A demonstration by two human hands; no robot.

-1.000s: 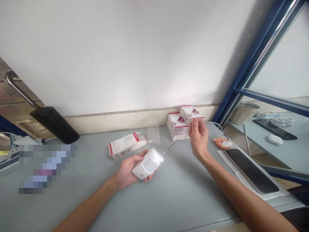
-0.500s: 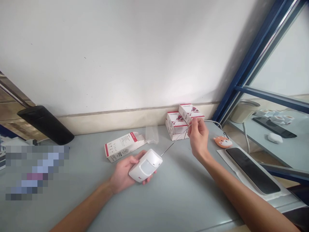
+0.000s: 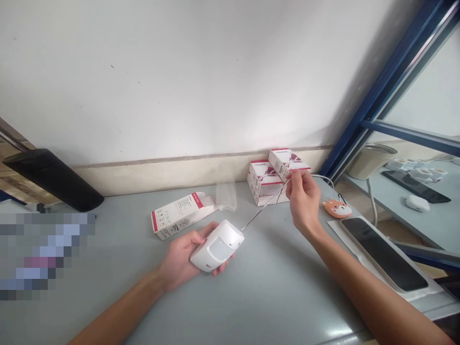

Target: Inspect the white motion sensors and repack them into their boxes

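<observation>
Across the lower centre of the frame, the counter (image 3: 251,302) offers open room between both forearms (image 3: 124,302). At centre, a silver rod (image 3: 264,205) bars the space between the white device (image 3: 217,247) and the right grip (image 3: 304,199). Farther up, a narrow gap parts the plastic bag (image 3: 226,195) from the boxes (image 3: 264,179).

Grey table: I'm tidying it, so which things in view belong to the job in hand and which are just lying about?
In the job:
White device, in the left hand
Thin metal rod, pinched by the right hand
Probably: open carton, red-and-white boxes, clear plastic bag

Seemingly just lying about:
Phone-like slab
Orange animal-faced case
Black object, far left
</observation>
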